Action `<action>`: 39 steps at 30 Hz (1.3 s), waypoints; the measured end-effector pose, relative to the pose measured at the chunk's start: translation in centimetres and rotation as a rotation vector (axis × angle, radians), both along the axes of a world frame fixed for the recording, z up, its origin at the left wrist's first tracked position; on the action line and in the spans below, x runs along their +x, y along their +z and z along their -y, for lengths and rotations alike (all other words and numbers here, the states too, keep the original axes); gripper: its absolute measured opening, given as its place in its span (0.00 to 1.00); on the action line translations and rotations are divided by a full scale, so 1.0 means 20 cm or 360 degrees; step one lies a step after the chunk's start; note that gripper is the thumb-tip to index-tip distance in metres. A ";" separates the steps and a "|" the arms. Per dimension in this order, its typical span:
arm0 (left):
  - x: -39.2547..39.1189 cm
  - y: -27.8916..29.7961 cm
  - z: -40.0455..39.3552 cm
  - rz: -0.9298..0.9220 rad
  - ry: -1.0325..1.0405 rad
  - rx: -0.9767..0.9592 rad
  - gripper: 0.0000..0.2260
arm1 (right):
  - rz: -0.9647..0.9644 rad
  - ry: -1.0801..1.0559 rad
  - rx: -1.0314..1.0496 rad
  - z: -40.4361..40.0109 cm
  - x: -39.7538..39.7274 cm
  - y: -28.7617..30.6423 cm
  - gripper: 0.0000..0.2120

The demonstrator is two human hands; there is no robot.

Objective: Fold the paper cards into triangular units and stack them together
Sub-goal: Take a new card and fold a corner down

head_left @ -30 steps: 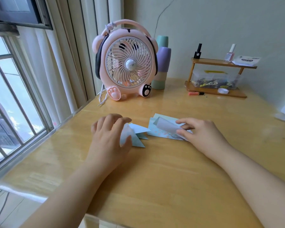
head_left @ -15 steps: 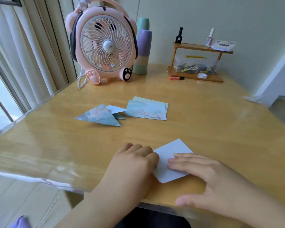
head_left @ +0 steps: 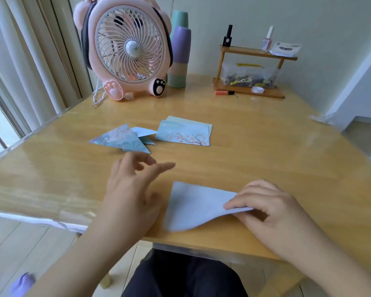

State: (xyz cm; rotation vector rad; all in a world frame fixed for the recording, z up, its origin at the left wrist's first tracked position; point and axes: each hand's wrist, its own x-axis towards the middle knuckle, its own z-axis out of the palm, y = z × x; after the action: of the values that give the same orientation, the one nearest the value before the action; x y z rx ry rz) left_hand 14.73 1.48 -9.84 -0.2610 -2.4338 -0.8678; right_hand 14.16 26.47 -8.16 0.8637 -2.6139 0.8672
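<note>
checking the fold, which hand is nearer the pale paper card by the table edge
Right. The right hand pinches the paper card at its right corner; the left hand hovers open just left of it, not touching.

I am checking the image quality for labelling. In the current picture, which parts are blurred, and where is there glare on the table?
Head view: the left hand is motion-blurred, fingers smeared; the pale paper card pinched by the right hand is soft at its left edge. Head view: window light puts glare on the glossy table along its left side. Head view: wide-angle bending curves the table's edges.
</note>
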 end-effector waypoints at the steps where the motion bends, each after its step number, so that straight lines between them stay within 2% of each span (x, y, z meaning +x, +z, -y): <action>1: 0.03 0.01 0.00 0.0034 -0.0023 -0.0006 0.26 | -0.0154 -0.0034 0.0114 0.02 0.01 0.00 0.08; 2: 0.06 0.03 -0.01 0.0054 -0.0111 -0.0075 0.27 | -0.0230 -0.0058 0.0196 0.05 0.02 -0.01 0.10; 4: 0.11 0.02 -0.07 0.0078 -0.0326 -0.0306 0.22 | -0.0224 -0.0049 0.0207 0.09 0.05 -0.02 0.10; 7: 0.12 -0.03 -0.12 0.0199 -0.0432 -0.0309 0.11 | 0.0275 -0.0034 -0.0078 0.12 0.07 0.00 0.04; 9: 0.09 -0.03 -0.13 0.0299 -0.0365 -0.0172 0.07 | 0.0421 -0.0140 -0.0232 0.09 0.07 0.01 0.09; 12: 0.04 0.01 -0.15 0.0484 -0.0200 -0.0073 0.13 | 0.0434 -0.0387 -0.0234 0.05 0.05 0.00 0.07; 16: 0.02 0.05 -0.22 0.0531 0.0098 0.0024 0.13 | 0.0380 -0.0735 -0.0172 0.08 0.03 -0.04 0.08; 19: 0.01 0.04 -0.24 0.0571 0.0196 -0.0030 0.10 | 0.0398 -0.0806 -0.0134 0.13 0.03 -0.02 0.04; 23: 0.02 0.03 -0.24 0.0545 0.0191 -0.0012 0.10 | 0.0536 -0.0808 -0.0165 0.13 0.04 0.03 0.07; 26: 0.02 0.02 -0.23 0.0487 0.0162 0.0008 0.11 | 0.0631 -0.0778 -0.0284 0.13 0.05 0.06 0.09; 31: 0.03 0.04 -0.22 0.0473 0.0010 0.0342 0.10 | 0.0824 -0.0606 -0.0829 0.16 -0.01 0.02 0.09; 34: -0.01 0.10 -0.17 0.0421 -0.0049 0.0404 0.06 | 0.0839 -0.0419 -0.1083 0.15 -0.08 0.06 0.08; 37: -0.14 0.21 -0.11 0.0305 -0.0249 0.0348 0.21 | 0.0832 -0.0195 -0.1121 0.13 -0.16 0.14 0.09; 39: -0.25 0.30 -0.10 0.0330 -0.0457 0.0294 0.26 | 0.0843 -0.0053 -0.1129 0.13 -0.22 0.18 0.07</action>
State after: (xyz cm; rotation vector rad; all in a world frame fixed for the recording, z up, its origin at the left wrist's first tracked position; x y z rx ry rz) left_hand 9.77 3.40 -3.89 -0.4809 -2.5198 -1.2955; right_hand 9.67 23.84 -4.52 0.4219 -2.3588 2.0580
